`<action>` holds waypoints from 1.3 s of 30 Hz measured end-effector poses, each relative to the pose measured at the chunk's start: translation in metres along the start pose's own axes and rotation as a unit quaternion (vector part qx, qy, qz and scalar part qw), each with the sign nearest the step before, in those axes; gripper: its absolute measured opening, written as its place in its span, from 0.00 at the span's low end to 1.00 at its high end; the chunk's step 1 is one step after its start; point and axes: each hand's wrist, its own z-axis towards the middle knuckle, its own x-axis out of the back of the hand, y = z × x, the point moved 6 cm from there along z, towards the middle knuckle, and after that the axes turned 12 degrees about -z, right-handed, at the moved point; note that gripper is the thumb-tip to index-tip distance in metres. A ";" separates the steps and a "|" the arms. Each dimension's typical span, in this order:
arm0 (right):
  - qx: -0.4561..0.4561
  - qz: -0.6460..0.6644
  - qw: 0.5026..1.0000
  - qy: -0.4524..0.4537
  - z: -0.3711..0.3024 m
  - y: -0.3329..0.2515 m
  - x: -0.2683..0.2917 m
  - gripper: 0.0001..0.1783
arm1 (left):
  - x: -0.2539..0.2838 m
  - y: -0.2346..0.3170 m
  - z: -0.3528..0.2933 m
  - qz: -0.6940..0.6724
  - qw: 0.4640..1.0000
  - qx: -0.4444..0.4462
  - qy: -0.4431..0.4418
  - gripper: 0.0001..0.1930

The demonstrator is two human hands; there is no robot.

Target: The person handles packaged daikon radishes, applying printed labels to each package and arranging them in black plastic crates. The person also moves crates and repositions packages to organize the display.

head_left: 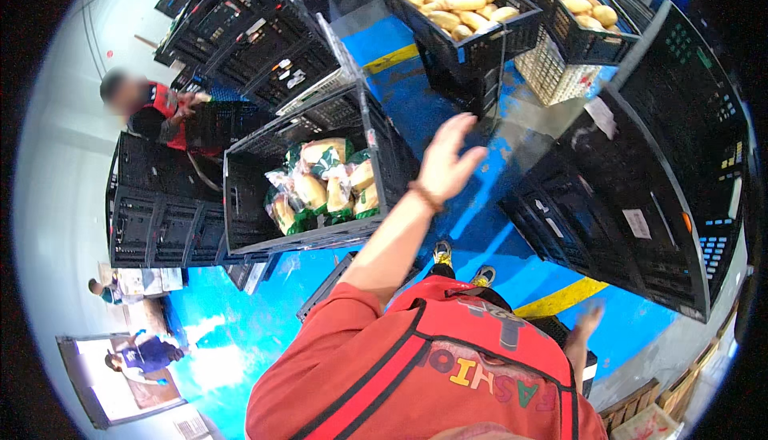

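Glossy blue floor (232,304) spreads beneath the splayed, empty left hand (450,166), right of pale oblong vegetables in clear-and-green bags (314,190) inside a black plastic crate (308,240); whether the blurred right hand (590,320) grips anything, I cannot tell.

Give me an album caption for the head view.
Left hand, open and empty, outstretched between bagged produce and loose produce in black crates.

Black plastic crates (592,192) rise in stacks on the blue floor (256,312), striped with yellow lines (564,298), of what looks like a produce-packing warehouse. Loose, pale, oblong vegetables (466,0) fill crates at the far side; green-printed clear bags (312,190) hold similar ones. A red-vested worker (164,112) appears among the stacks, another person (148,358) near a bright doorway (92,368).
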 end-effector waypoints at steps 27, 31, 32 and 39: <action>0.267 -0.336 0.790 -0.438 -0.137 -0.185 -0.295 0.19 | 0.322 -0.260 -0.131 0.352 0.829 0.382 -0.205 0.14; 0.278 -0.343 0.781 -0.442 -0.138 -0.197 -0.311 0.19 | 0.335 -0.241 -0.136 0.429 0.805 0.360 -0.199 0.13; 0.282 -0.341 0.781 -0.440 -0.139 -0.200 -0.313 0.19 | 0.331 -0.233 -0.132 0.470 0.792 0.339 -0.191 0.13; 0.292 -0.350 0.769 -0.448 -0.149 -0.213 -0.327 0.19 | 0.228 -0.239 -0.067 0.381 0.824 0.324 -0.265 0.27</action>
